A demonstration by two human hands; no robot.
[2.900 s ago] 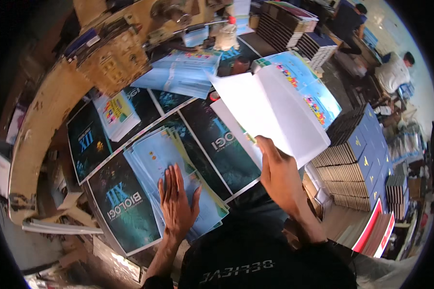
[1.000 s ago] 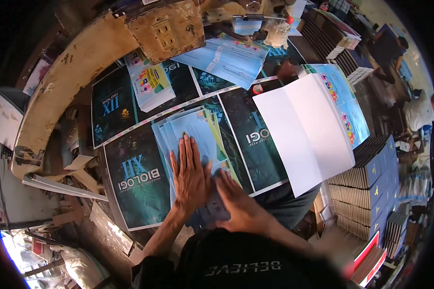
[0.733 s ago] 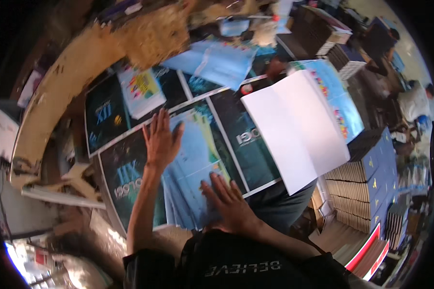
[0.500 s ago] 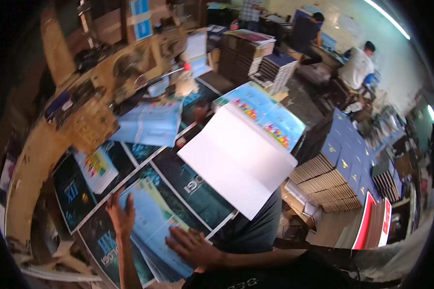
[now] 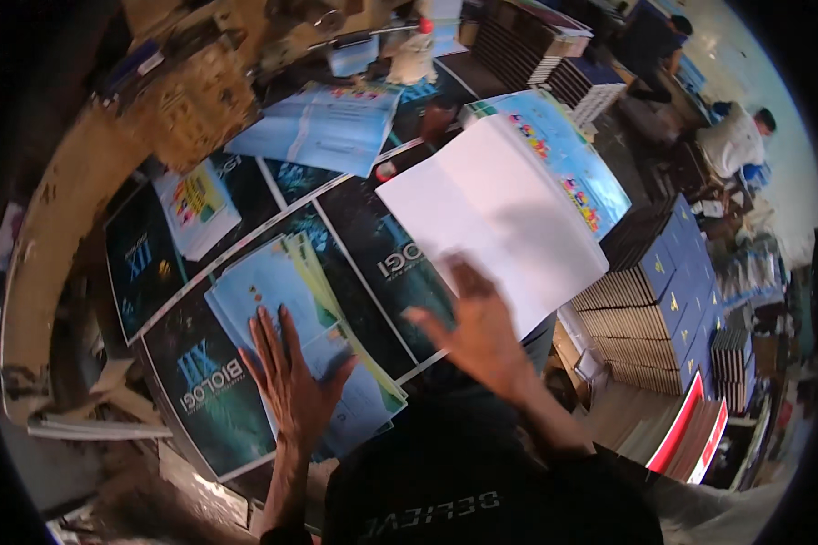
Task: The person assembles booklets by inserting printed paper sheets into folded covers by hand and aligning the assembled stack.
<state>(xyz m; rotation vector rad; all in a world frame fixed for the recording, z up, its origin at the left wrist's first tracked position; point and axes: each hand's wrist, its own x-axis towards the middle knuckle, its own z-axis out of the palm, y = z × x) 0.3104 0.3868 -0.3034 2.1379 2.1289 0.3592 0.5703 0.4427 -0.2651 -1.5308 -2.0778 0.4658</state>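
My left hand (image 5: 293,392) lies flat with spread fingers on a stack of light-blue printed booklet covers (image 5: 262,274), whose green edges fan out at the side. Slightly blurred, my right hand (image 5: 489,338) is at the near edge of an open stack of white sheets (image 5: 459,186); its fingers are apart and grip nothing. Whether its fingertips touch the paper I cannot tell. Blue covers with colourful figures (image 5: 577,168) show beyond the white sheets. Beneath the blue stack is a dark printed sheet (image 5: 373,259) that covers the work surface.
A small booklet stack (image 5: 195,211) and a loose blue cover sheet (image 5: 323,127) lie farther off. Beyond them stand a red-capped bottle (image 5: 413,62) and a wooden machine part (image 5: 186,100). Tall stacks of dark-blue books (image 5: 654,304) rise at the right. Two people sit at the far right.
My right hand has lifted off the blue covers and moved right to the white sheets. My left hand has moved from the stack's left edge onto its top. The view has shifted.
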